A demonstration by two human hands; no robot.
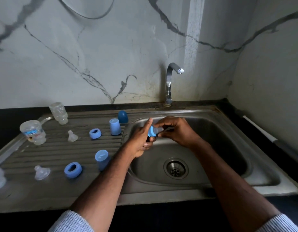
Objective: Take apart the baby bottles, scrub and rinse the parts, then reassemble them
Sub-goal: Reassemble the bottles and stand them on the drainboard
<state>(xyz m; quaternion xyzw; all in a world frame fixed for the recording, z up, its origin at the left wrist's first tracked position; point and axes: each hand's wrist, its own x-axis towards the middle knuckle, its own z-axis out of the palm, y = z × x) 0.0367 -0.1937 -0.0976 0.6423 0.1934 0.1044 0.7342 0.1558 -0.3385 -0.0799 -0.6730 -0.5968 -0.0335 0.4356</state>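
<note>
Evidently a blue screw ring with its clear teat seated in it is held over the sink basin, presumably so that any drips fall inside; whether the teat is being pushed out or seated cannot be told. The left hand is curled round the ring from below, its forefinger raised straight, while the teat is pinched by the right hand at its tip. No water is seen at the tap, and nothing but the drain strainer lies in the basin.

On the ribbed draining board the remaining parts are laid out apart from one another, likely so that each set can be matched up. Two blue caps are stood mouth down, with a darker blue domed cap behind them. Two loose rings and two loose teats are set nearby. Two clear bottle bodies are stood inverted at the far left, seemingly to drain, and both look empty. A further clear piece at the left edge is cut off and cannot be identified
</note>
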